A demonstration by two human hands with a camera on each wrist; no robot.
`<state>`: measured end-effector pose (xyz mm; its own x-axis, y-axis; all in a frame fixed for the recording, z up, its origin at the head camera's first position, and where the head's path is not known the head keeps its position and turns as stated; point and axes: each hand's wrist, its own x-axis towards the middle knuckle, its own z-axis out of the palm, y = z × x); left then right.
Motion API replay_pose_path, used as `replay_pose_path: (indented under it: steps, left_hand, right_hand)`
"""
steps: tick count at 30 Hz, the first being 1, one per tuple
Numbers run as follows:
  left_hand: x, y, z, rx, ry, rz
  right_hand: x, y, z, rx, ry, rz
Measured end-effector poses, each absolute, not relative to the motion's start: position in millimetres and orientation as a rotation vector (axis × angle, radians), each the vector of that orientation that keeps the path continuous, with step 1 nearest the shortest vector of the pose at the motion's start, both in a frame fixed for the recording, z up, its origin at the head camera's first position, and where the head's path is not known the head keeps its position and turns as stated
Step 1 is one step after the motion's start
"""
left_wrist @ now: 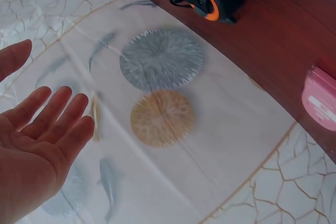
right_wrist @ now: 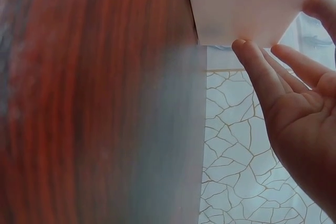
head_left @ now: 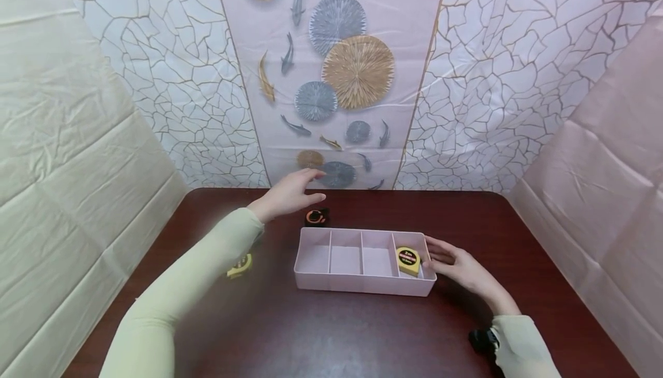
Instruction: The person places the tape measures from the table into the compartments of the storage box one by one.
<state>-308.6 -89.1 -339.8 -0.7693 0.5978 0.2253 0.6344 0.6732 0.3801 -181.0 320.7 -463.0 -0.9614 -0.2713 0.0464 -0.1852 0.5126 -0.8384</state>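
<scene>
A long pink organizer box (head_left: 362, 283) with several compartments sits on the table. Its right-end compartment holds a yellow tape measure (head_left: 408, 260). My right hand (head_left: 466, 271) holds the box's right end, thumb over the rim and fingertips against the outside. In the right wrist view these fingers touch the pale end wall (right_wrist: 247, 9). My left hand (head_left: 290, 194) is raised above the far side of the table, holding nothing, its fingers spread from the thumb. Just beneath it, behind the box, lies a black and orange tape measure (head_left: 315, 217).
Another yellow tape measure (head_left: 240, 266) lies left of the box, partly hidden by my left sleeve (head_left: 191, 286). A pink object (left_wrist: 321, 98), probably the box's corner, shows in the left wrist view. Patterned cloth (head_left: 342, 79) hangs at the table's far edge.
</scene>
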Motion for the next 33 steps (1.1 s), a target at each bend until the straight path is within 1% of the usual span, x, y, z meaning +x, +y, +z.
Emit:
replay_pose_path:
  steps: [10, 21, 33]
  left_hand:
    - [-303, -113, -334, -0.963, -2.762, -0.756]
    - [-300, -133, -340, -0.851, -2.776, -0.829]
    - [-296, -153, -348, -0.800, -2.788, -0.891]
  right_hand:
    - [-181, 319, -461, -0.384, 2.625, -1.463]
    - [-179, 319, -466, -0.387, 2.626, -1.501]
    - [-179, 318, -464, -0.416, 2.651, -1.487]
